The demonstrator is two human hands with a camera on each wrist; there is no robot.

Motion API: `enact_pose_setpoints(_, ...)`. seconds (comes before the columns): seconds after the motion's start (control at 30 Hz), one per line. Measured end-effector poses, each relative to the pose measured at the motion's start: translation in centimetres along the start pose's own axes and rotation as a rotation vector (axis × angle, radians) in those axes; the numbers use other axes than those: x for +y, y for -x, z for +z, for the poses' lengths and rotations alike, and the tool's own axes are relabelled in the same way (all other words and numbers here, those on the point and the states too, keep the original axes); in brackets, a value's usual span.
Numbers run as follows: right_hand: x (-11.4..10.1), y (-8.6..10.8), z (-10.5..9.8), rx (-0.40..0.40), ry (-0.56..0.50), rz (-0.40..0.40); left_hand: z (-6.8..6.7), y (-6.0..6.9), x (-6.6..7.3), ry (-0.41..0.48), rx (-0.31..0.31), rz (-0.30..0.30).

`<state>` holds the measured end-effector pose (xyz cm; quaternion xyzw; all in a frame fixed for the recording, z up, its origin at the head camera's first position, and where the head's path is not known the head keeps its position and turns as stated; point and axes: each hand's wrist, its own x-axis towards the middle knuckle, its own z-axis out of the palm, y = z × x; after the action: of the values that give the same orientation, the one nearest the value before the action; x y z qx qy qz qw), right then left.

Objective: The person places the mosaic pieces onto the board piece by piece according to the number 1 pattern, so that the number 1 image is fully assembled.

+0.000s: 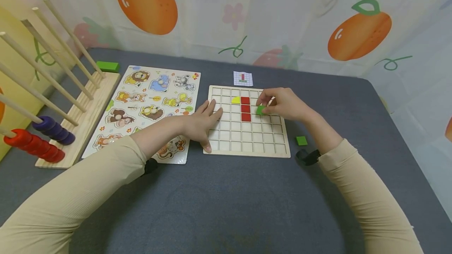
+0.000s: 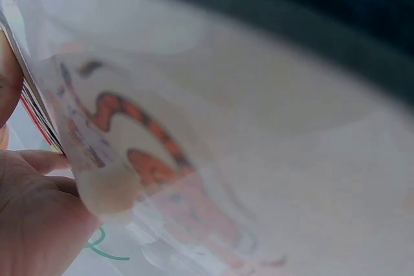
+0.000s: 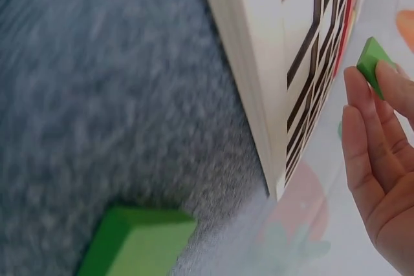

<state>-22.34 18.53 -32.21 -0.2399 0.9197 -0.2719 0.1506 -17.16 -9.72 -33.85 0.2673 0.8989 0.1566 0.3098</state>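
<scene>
left hand [image 1: 199, 125] spread wide over board [image 1: 250, 155]'s left edge, likely to steady it; right hand [image 1: 284, 103] pinches green tile [image 1: 260, 109], one corner jutting free, presumably for fine aim.

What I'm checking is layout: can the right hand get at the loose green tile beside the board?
Probably yes: the loose green tile lies uncovered beside the board. The right hand pinches a second green tile, though, so it would likely need to set that down first.
</scene>
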Motion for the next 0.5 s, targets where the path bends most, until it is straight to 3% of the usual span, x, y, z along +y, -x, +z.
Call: enact_pose_setpoints(0.5, -1.8, -0.7, 1.2, -0.041, -0.014, -0.077, 0.0, 0.1, 0.0, 0.007, 0.005, 0.008)
